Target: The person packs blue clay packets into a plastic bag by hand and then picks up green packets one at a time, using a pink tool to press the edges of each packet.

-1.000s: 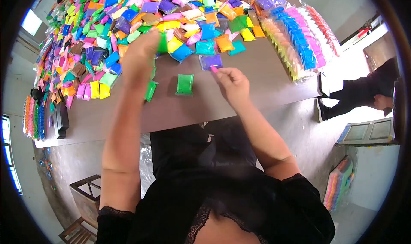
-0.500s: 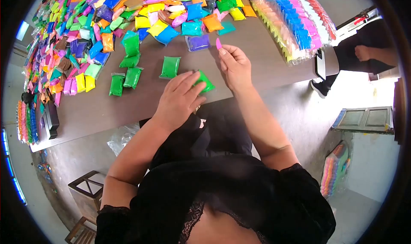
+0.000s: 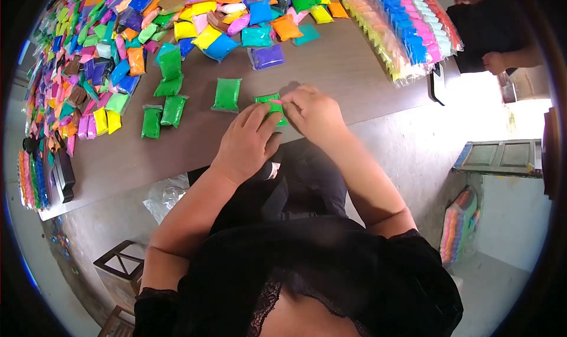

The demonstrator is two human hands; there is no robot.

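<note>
A bright green packet [image 3: 276,105] in clear wrapping lies near the table's front edge. My left hand [image 3: 248,137] is on it, fingertips over its left side and thumb at its lower edge, partly hiding it. In my right hand [image 3: 316,114] a small, slim pink piece [image 3: 275,102] is pinched between thumb and fingers, its tip over the packet's upper part. Just left of these lies another green packet [image 3: 227,95], flat on the table. Further left are two smaller green packets [image 3: 152,121], side by side, with more green ones [image 3: 170,71] stacked behind.
A big heap of colourful packets [image 3: 121,47] covers the table's left and back. A purple packet [image 3: 267,57] lies before it. Rows of bagged packets [image 3: 401,30] line the right end. Another person's hand [image 3: 495,62] shows beyond the table [image 3: 348,71]. A wooden stool [image 3: 121,260] stands lower left.
My right hand has come down and left with the pink piece, from raised beside the green packet to right over it. My left hand stays on the packet. The view has shifted slightly.
</note>
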